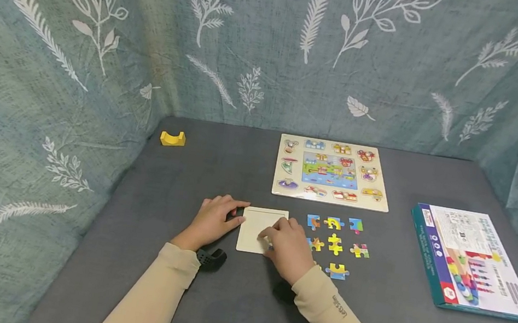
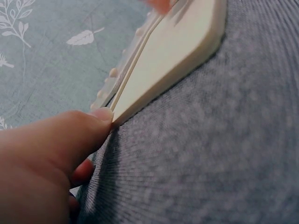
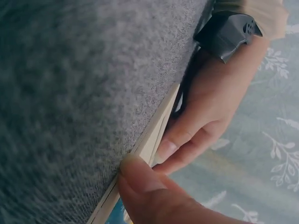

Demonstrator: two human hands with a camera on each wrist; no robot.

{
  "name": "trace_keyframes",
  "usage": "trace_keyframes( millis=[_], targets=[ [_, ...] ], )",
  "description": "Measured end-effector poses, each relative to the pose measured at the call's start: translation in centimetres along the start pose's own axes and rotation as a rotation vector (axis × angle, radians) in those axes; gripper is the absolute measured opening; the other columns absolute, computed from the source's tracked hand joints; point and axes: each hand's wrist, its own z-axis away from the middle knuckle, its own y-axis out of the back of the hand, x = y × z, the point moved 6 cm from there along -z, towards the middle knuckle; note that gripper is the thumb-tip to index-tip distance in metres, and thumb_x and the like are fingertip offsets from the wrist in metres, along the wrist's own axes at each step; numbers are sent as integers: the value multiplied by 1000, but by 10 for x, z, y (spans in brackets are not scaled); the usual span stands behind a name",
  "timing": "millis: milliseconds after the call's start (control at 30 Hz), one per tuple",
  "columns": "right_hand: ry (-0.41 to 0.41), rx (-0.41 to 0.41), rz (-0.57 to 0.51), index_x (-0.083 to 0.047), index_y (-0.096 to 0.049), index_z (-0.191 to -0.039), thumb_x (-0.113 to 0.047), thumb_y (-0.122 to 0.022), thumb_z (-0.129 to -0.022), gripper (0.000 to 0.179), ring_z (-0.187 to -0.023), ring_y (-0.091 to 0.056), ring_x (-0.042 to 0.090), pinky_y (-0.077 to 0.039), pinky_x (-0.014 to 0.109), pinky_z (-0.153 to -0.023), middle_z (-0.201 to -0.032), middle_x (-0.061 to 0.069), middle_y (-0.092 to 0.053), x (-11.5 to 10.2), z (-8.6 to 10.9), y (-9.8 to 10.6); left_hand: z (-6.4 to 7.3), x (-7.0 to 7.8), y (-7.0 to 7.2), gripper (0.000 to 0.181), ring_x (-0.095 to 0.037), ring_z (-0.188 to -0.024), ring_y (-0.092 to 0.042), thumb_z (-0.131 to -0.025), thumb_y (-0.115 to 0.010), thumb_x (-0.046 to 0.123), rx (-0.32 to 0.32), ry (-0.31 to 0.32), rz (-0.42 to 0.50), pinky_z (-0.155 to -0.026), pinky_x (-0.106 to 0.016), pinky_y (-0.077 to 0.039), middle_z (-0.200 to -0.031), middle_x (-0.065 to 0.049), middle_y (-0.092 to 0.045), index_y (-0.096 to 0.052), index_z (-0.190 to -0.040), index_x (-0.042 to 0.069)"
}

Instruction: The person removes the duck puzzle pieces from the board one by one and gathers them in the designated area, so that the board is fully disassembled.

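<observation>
A pale square wooden puzzle tray (image 1: 251, 233) lies flat between my hands. At its left side is my left hand (image 1: 212, 222), with the thumb (image 2: 100, 115) against the edge and the index finger by the far left corner. My right hand (image 1: 291, 248) is over the tray's right part, fingers bent downward. A jigsaw piece with blue on it (image 3: 116, 213) shows under the right thumb (image 3: 140, 173), which appears to pinch it at the tray's near edge. Most of this piece is hidden by the hand. Several loose jigsaw pieces (image 1: 335, 245) lie right of the tray, some partly covered by my right hand.
Behind the loose pieces lies a wooden peg puzzle board (image 1: 329, 195). A colourful flat box (image 1: 488, 265) lies at the right. A yellow curved block (image 1: 172, 139) stands at the far left, near the patterned curtain (image 1: 265, 46). The dark table (image 1: 228, 311) carries everything.
</observation>
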Motion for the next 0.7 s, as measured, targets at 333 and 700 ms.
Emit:
trace_keyframes(
  millis=[333,700],
  targets=[
    [-49,24,73,-14,-81,-102,-27,-98,-74,35,-101,-57,31,-52,45,-89,-109,9,-64,5,0,0,1,-6,0,38,-17,-80,-42,-101,-73,25,-21,15,-5,-82,-43,-27,-86,4,-48,-70,-138,16],
    [-70,-58,-95,-14,-67,-84,-14,-96,-77,31,-81,-54,24,-49,43,-79,-84,1,-59,8,-4,0,2,-7,0,38,-17,-80,-42,-101,-73,25,-16,26,-7,-82,-43,-28,-86,4,-48,-71,-138,16]
  ],
)
